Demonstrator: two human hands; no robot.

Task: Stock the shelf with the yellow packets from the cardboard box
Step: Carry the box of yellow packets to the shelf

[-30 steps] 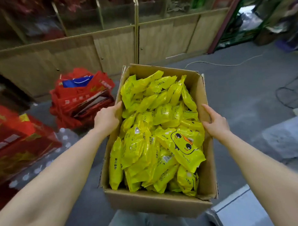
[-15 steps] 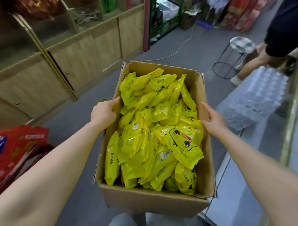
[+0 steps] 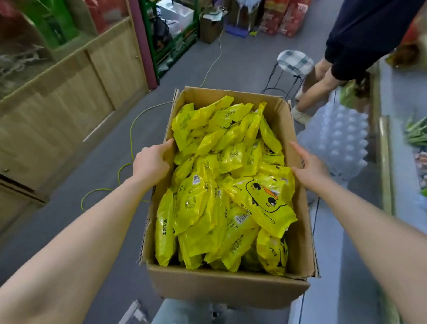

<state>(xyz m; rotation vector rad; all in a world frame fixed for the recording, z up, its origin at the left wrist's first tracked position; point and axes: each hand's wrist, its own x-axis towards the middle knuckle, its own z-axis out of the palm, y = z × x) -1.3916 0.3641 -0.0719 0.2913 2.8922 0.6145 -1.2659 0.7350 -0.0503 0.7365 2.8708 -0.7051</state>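
Since a moment ago your view has swung right: the red bags are gone and a checked stool (image 3: 295, 62) and another person's dark sleeve (image 3: 363, 33) now fill the far right. You carry the cardboard box (image 3: 226, 285) above the grey floor (image 3: 71, 205), heaped with yellow packets (image 3: 223, 185). Your left hand (image 3: 152, 162) curls over its left wall, grasping it; your right hand (image 3: 309, 168) presses flat against the right wall, fingers straight.

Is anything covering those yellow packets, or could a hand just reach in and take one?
Nothing visible covers them. The cardboard box is open-topped, the yellow packets lie exposed, and the left hand and right hand hold its sides.
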